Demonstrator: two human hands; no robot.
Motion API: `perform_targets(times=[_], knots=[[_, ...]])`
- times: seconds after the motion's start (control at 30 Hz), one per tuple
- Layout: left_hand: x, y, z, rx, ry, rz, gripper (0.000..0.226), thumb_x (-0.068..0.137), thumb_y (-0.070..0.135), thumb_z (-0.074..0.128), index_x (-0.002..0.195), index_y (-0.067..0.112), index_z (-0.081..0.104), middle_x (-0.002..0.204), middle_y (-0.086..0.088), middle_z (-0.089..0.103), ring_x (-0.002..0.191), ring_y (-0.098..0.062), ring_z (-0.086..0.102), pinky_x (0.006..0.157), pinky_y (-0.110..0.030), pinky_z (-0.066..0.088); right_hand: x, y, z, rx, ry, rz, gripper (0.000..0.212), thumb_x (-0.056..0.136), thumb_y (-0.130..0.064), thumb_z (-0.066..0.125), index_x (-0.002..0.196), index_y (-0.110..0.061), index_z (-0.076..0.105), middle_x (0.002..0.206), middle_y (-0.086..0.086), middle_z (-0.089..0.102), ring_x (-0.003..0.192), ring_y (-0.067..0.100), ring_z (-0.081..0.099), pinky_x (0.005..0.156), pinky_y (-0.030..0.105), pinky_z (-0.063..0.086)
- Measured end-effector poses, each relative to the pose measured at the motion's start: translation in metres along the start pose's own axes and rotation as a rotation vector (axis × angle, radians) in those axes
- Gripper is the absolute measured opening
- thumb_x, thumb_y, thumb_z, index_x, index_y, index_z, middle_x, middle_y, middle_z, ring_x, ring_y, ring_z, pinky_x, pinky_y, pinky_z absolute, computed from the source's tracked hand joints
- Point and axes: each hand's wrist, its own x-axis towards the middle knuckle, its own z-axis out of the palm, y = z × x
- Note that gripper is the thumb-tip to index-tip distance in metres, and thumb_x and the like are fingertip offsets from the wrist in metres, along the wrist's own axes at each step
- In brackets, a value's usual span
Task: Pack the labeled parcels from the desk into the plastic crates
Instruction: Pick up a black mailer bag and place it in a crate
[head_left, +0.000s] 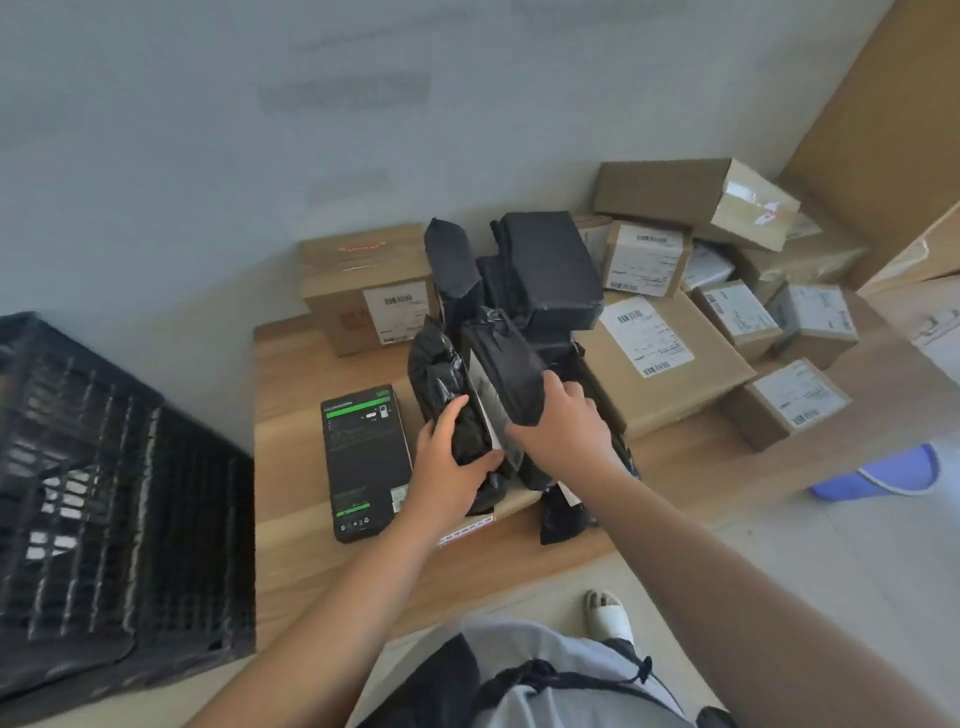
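Grey shorts (545, 670) and a sandalled foot (608, 613) sit lowest, partly cut off. Above them the left hand (452, 462) curls round a crumpled black bag (441, 384), and the right hand (563, 421) grips a flatter black parcel (504, 364) just beside it, both over the counter (291, 467). Left of the left hand lies a dark box (363, 457); farther left, a blurred black crate (104, 493). Beyond the right hand, labelled cardboard boxes (660, 353) crowd together, their print unreadable.

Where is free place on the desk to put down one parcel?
Bare wood lies at the desk's near left corner, in front of the black box, and along the near edge. The middle and right are crowded with black bags and cardboard boxes.
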Motion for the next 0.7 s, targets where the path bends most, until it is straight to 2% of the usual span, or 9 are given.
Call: perform_targets(times=[0.07, 0.13, 0.23, 0.3, 0.43, 0.5, 0.57, 0.63, 0.7], knots=[[-0.002, 0.002, 0.003, -0.023, 0.017, -0.021, 0.078, 0.089, 0.020, 0.081, 0.152, 0.041, 0.039, 0.150, 0.000, 0.039, 0.124, -0.014, 0.046, 0.097, -0.025, 0.042, 0.012, 0.003, -0.001, -0.060, -0.034, -0.004, 0.075, 0.091, -0.043, 0.066, 0.150, -0.016, 0.029, 0.142, 0.011, 0.051, 0.123, 0.034, 0.056, 0.085, 0.040, 0.053], [-0.004, 0.003, 0.007, -0.046, 0.033, -0.050, 0.079, 0.088, 0.020, 0.081, 0.152, 0.043, 0.039, 0.150, 0.002, 0.038, 0.126, -0.012, 0.045, 0.101, -0.026, 0.041, 0.019, 0.012, -0.005, -0.050, -0.039, -0.008, 0.069, 0.089, -0.040, 0.068, 0.145, -0.017, 0.034, 0.134, 0.008, 0.057, 0.110, 0.032, 0.060, 0.072, 0.033, 0.049], [-0.005, 0.009, 0.009, -0.057, 0.065, -0.106, 0.080, 0.086, 0.018, 0.082, 0.149, 0.046, 0.041, 0.150, 0.001, 0.038, 0.134, -0.019, 0.046, 0.115, -0.039, 0.042, 0.022, 0.027, -0.017, 0.041, -0.052, -0.007, 0.075, 0.085, -0.041, 0.074, 0.148, -0.022, 0.038, 0.133, 0.003, 0.062, 0.117, 0.030, 0.062, 0.090, 0.042, 0.054], [-0.006, 0.016, 0.010, -0.050, 0.090, -0.138, 0.080, 0.086, 0.017, 0.082, 0.149, 0.045, 0.042, 0.151, 0.000, 0.037, 0.137, -0.022, 0.045, 0.116, -0.047, 0.042, 0.021, 0.039, -0.027, 0.139, -0.070, 0.008, 0.079, 0.084, -0.041, 0.078, 0.150, -0.025, 0.039, 0.132, -0.001, 0.064, 0.118, 0.028, 0.064, 0.095, 0.045, 0.055], [-0.007, 0.036, 0.013, 0.047, 0.156, -0.193, 0.070, 0.089, 0.029, 0.077, 0.149, 0.042, 0.045, 0.160, -0.002, 0.029, 0.147, -0.029, 0.032, 0.119, -0.055, 0.036, 0.023, 0.068, -0.059, 0.524, -0.104, 0.041, 0.063, 0.082, -0.029, 0.085, 0.135, -0.026, 0.052, 0.118, -0.003, 0.072, 0.098, 0.022, 0.073, 0.083, 0.047, 0.063], [-0.010, 0.053, 0.016, 0.100, 0.202, -0.206, 0.065, 0.091, 0.036, 0.074, 0.150, 0.041, 0.045, 0.164, 0.001, 0.025, 0.153, -0.027, 0.023, 0.122, -0.055, 0.029, 0.026, 0.082, -0.084, 0.793, -0.161, 0.067, 0.053, 0.083, -0.014, 0.085, 0.127, -0.021, 0.055, 0.107, 0.001, 0.075, 0.083, 0.019, 0.077, 0.070, 0.038, 0.065], [-0.014, 0.077, 0.018, 0.089, 0.244, -0.149, 0.061, 0.094, 0.036, 0.072, 0.149, 0.039, 0.046, 0.162, 0.005, 0.029, 0.151, -0.020, 0.025, 0.123, -0.049, 0.028, 0.028, 0.091, -0.111, 0.930, -0.214, 0.036, 0.052, 0.084, -0.006, 0.082, 0.126, -0.019, 0.054, 0.102, 0.001, 0.076, 0.076, 0.014, 0.078, 0.060, 0.030, 0.062], [-0.019, 0.104, 0.017, 0.148, 0.281, -0.013, 0.058, 0.095, 0.031, 0.072, 0.147, 0.035, 0.047, 0.159, 0.009, 0.034, 0.145, -0.008, 0.029, 0.121, -0.042, 0.027, 0.032, 0.098, -0.132, 0.834, -0.209, -0.067, 0.059, 0.084, -0.010, 0.084, 0.134, -0.021, 0.053, 0.106, -0.002, 0.074, 0.084, 0.016, 0.077, 0.068, 0.037, 0.065], [-0.023, 0.134, 0.016, 0.329, 0.300, 0.200, 0.063, 0.093, 0.027, 0.074, 0.150, 0.031, 0.046, 0.160, 0.008, 0.034, 0.147, -0.006, 0.027, 0.124, -0.039, 0.024, 0.035, 0.102, -0.151, 0.460, -0.139, -0.271, 0.070, 0.083, -0.023, 0.086, 0.142, -0.029, 0.049, 0.117, -0.011, 0.069, 0.100, 0.017, 0.071, 0.084, 0.045, 0.062]])
